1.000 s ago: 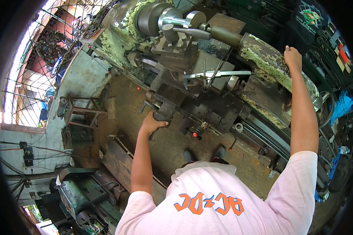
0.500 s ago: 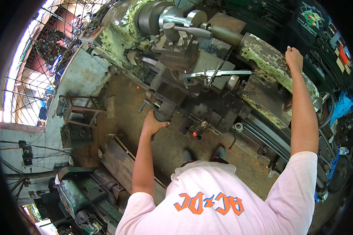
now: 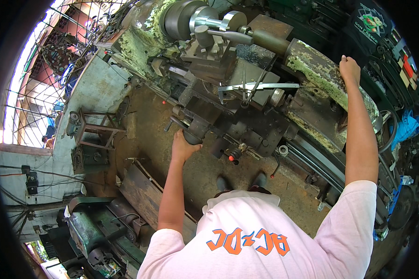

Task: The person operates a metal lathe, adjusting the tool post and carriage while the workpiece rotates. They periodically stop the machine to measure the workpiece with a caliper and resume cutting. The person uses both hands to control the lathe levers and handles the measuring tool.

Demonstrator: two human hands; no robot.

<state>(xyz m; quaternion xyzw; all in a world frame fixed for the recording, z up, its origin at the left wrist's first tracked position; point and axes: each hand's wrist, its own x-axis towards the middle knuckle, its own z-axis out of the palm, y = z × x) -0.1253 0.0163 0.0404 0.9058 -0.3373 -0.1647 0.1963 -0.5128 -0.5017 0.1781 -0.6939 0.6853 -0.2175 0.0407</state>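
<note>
My left hand (image 3: 185, 147) is closed around the rim of the dark cross-slide handwheel (image 3: 193, 136) of a metal lathe, with its thumb along the near side. The wheel's crank handle (image 3: 168, 126) sticks out to the left. Far to the right, my right hand (image 3: 349, 70) is curled at the back edge of the tailstock (image 3: 312, 61), whose green paint is flaking. Its fingers are mostly hidden, and what they hold cannot be seen. A shiny stepped metal workpiece (image 3: 211, 21) sits between the chuck (image 3: 177, 21) and the tailstock. In front of it stands the tool post (image 3: 208, 49) with its long lever.
A caliper (image 3: 270, 86) and a pair of dividers (image 3: 244, 86) lie on the carriage. Red-knobbed levers (image 3: 231, 158) project toward me. A metal stand (image 3: 100, 129) and a second green machine (image 3: 91, 225) are at the left. Blue plastic (image 3: 406, 126) lies at the right.
My left hand has shifted very slightly to the right on the handwheel. The right hand stays at the tailstock, and the workpiece and caliper look the same.
</note>
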